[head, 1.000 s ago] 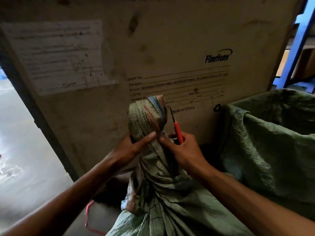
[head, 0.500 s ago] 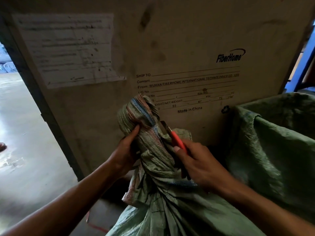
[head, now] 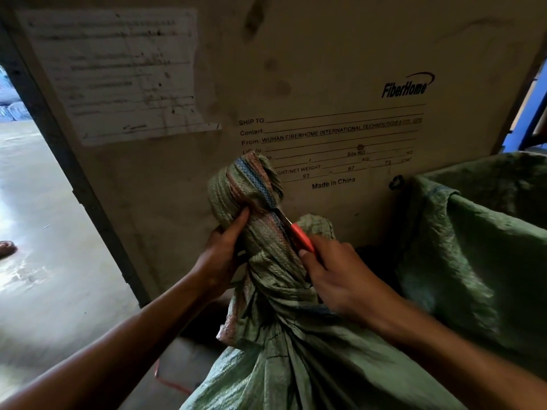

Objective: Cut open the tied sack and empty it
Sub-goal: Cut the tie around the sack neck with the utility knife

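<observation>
Sacking fills the lower middle of my view: a green woven plastic sack with its neck twisted and tied into a fat knot striped in blue and pink, standing upright against a tall, stained beige cardboard crate printed with shipping lines and a maker's logo. I see the left hand wrapped around the neck just below the knot on its left side, fingers clenched on the bunched cloth and the thumb pressed up against the knot's underside. On the knot's right, the right hand grasps a small cutter with a red-orange handle, fingers curled about the handle, and the dark blade tip lies against the sack's neck right under the knot, where the blue stripe runs down. I cannot tell whether the blade has bitten into the weave. A loose flap of the same green cloth pokes up behind the cutter. Right of the sack, touching the crate's lower corner, sits a second green woven sack, open at the top and slumped. High on the crate's left side a worn white paper label is stuck on. Left of the crate stretches a pale concrete floor, and a thin red cord lies on the ground beside the sack's lower left.
</observation>
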Demonstrator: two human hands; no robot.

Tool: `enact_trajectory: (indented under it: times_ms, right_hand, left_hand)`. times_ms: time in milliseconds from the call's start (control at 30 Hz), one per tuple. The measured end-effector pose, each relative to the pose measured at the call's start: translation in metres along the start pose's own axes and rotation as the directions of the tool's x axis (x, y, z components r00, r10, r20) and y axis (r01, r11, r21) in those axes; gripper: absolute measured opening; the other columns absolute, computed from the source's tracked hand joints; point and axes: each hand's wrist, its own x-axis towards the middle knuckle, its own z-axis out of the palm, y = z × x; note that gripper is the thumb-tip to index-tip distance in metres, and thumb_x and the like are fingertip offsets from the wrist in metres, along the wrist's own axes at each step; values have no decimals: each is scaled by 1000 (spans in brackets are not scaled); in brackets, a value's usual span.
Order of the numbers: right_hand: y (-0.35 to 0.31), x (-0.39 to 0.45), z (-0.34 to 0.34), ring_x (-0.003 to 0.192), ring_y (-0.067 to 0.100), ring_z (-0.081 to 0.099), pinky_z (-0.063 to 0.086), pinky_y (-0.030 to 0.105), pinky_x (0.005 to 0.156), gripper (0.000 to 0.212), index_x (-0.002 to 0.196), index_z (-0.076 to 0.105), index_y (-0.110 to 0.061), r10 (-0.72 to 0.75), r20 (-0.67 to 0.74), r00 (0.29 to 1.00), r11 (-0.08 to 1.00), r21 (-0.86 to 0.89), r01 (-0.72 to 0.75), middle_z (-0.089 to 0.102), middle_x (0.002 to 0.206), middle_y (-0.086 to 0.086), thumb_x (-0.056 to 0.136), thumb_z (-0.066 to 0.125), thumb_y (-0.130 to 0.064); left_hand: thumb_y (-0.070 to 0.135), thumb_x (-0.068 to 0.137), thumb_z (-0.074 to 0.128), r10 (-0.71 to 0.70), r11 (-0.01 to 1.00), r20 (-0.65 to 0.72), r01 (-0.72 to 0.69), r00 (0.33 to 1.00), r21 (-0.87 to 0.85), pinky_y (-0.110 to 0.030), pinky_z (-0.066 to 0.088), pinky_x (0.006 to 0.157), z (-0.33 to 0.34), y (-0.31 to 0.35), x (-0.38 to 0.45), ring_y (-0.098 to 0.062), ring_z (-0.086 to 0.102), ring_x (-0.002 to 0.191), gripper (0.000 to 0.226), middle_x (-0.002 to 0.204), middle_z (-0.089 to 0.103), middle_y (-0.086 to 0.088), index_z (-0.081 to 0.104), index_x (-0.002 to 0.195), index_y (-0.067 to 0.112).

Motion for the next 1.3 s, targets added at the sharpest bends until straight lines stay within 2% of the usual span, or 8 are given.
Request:
enact_trajectory:
  times_ms: [267,433,567,767,967,1067,1200,1300]
  right_hand:
    - [15,-1,5,65,23,57,37,28,48,22,93,57,-12,79,49,996,988,-135,-72,61,82,9,95,39,-25]
    - [15,-5,0,58,16,54,41,31,52,25,98,58,-11,134,128,983,988,-87,-124,59,76,5,96,38,-25]
    - [11,-3,-4,78,31,62,46,36,61,28,101,61,-5,150,171,974,972,-204,-114,63,94,16,97,38,-19]
    - [18,-12,-6,53,11,48,35,24,47,24,77,56,-17,171,211,962,980,-134,-145,51,65,-2,95,41,-23]
    - [23,-13,-12,50,15,44,40,34,50,19,81,60,-12,38,-59,998,941,338,-16,45,57,-1,91,54,-26]
    - [21,-1,-15,61,13,54,51,26,57,11,89,60,-19,-24,-232,972,940,326,101,53,69,-3,83,66,-26]
    - [23,16,-8,81,30,65,56,44,73,24,100,61,-9,-12,-231,973,938,334,91,64,90,21,80,70,-18]
    - [26,22,1,67,29,59,54,39,64,15,90,61,-4,-65,-274,960,940,305,151,59,78,20,82,67,-15]
  left_hand:
    - [47,81,61,94,994,-95,-88,991,59,-36,55,79,1,-3,3,-20,72,93,38,100,76,-4,66,104,17]
    - [57,70,69,58,997,-77,-55,995,52,-42,53,88,-4,-5,2,-23,69,102,62,111,73,-6,63,115,16]
    - [56,69,68,49,999,-92,-46,995,29,-41,53,86,-1,-6,3,-22,70,100,60,109,74,-6,64,113,15]
    - [48,76,65,-1,996,-157,-14,988,-89,-35,53,77,-7,-4,7,-20,70,96,47,107,73,-8,66,106,12]
    - [54,68,67,-6,996,-79,-1,997,-88,-40,50,91,-5,-3,5,-23,66,107,67,114,71,-9,61,118,9]
    - [52,73,64,2,998,-7,-2,1000,-66,-40,49,92,7,-1,1,-24,66,108,62,115,71,-9,62,119,11]
    - [52,71,68,13,1000,125,-12,992,-7,-38,51,89,18,-1,-6,-24,67,106,61,114,71,-11,63,116,11]
    - [34,68,73,117,984,113,-131,987,124,-35,56,84,16,-2,-8,-24,70,100,48,107,74,-11,67,108,8]
